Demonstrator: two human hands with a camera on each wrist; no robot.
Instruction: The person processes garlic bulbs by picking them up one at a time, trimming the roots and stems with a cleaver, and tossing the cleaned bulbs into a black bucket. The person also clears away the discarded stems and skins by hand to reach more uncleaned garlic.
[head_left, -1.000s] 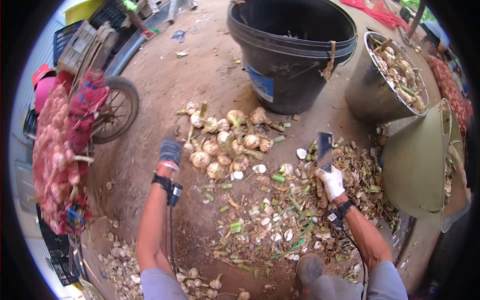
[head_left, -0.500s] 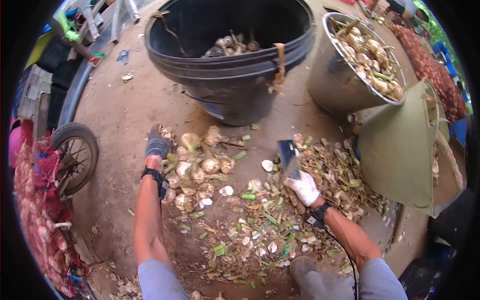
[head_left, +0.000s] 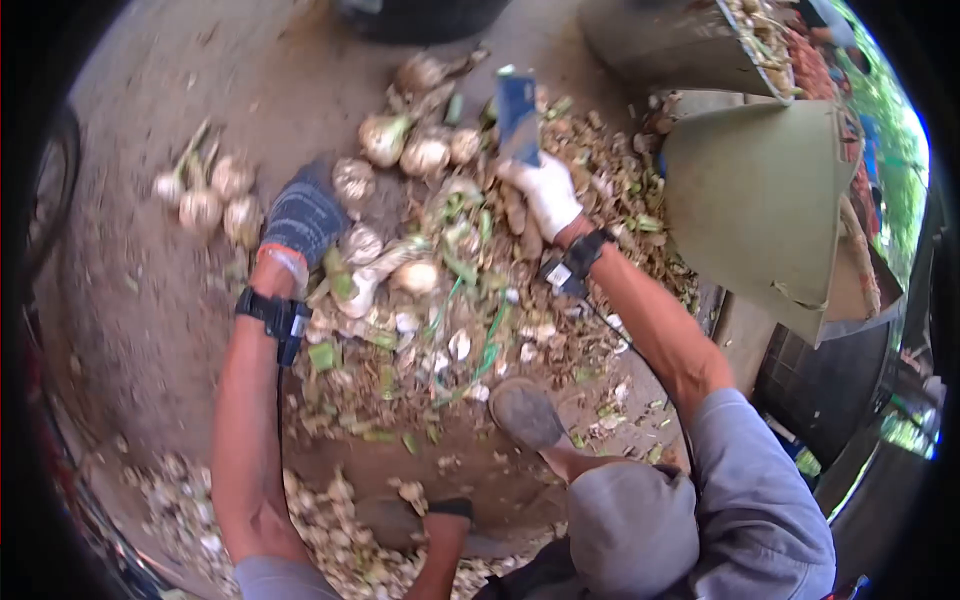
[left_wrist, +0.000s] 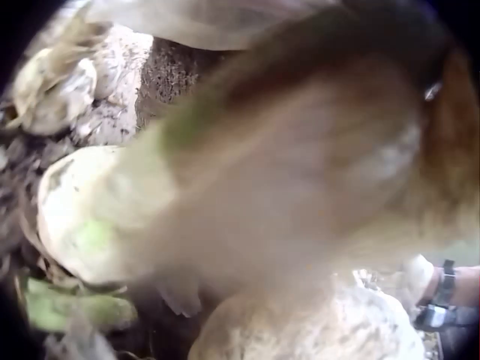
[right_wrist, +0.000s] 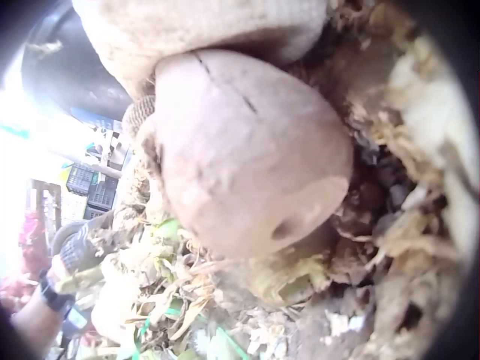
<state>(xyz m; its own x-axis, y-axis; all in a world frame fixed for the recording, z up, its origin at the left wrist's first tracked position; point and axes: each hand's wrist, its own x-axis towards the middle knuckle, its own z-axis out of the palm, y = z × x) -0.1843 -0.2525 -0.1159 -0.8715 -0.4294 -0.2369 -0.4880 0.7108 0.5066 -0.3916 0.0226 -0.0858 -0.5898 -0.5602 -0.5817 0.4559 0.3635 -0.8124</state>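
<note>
My right hand (head_left: 548,195), in a white glove, grips a cleaver with a broad, dark rectangular blade (head_left: 518,118) pointing away from me. Its worn, cracked wooden handle (right_wrist: 247,150) fills the middle of the right wrist view. My left hand (head_left: 303,212), in a grey-blue knit glove, is low among garlic bulbs with stalks, right beside one bulb (head_left: 353,180). Its fingertips are hidden, and I cannot tell whether they hold a bulb. A large blurred shape covers much of the left wrist view, above a pale bulb (left_wrist: 307,330). More bulbs (head_left: 385,138) lie between the hands.
Stalk pieces and dry peelings (head_left: 620,190) cover the ground around the cleaver. A green bin (head_left: 755,200) leans at the right, below a metal bucket (head_left: 670,45). A black tub (head_left: 425,20) stands ahead. My shoe (head_left: 527,412) and many small bulbs (head_left: 340,520) are near me.
The view has tilted down and shifted. The bulb pile has spread out, with a small cluster now lying left of my left hand. My right hand still holds the cleaver.
</note>
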